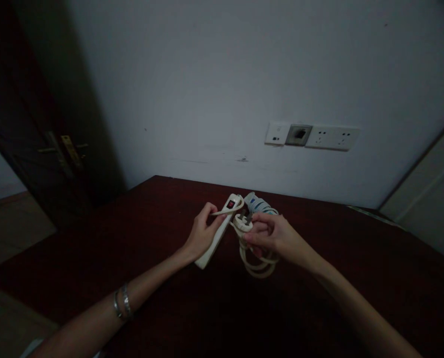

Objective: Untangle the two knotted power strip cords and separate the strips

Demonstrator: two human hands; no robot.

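A white power strip (222,229) with a red switch at its far end lies on the dark red table (139,233). My left hand (202,234) grips the strip around its middle and pinches a strand of its cord. My right hand (272,234) holds the cream cord (258,264), which hangs from it in several loops, with the white plug (243,221) at my fingertips. A pale blue and white object (257,203) lies just behind the hands; I cannot tell what it is.
A row of wall sockets (313,136) is set in the white wall above the table's far edge. A dark wooden door (39,124) with a brass handle stands at the left. A pale cabinet (426,199) is at the right.
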